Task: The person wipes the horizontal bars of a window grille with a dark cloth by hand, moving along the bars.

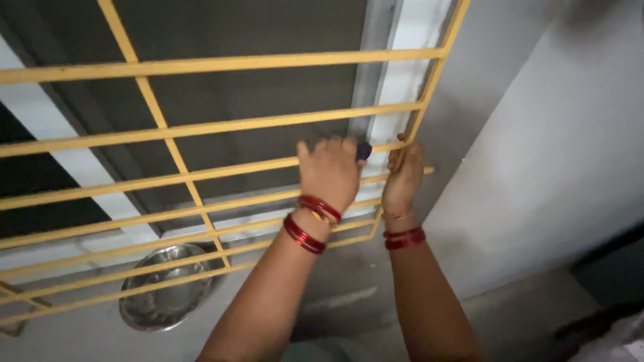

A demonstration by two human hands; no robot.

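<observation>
A yellow metal window grille [201, 127] with horizontal bars and a slanted upright fills the upper left. My left hand [329, 171] is closed over one of its lower bars and pinches a small dark object [363, 151] at its fingertips. My right hand [404, 175] grips the grille's right-hand frame bar just beside it, fingers wrapped around the metal. Both wrists wear red bangles. What the dark object is cannot be made out.
Behind the grille is a dark window pane with a pale frame [396, 87]. A shiny steel plate [164, 288] lies on the sill at lower left. A light grey wall [557, 147] runs along the right.
</observation>
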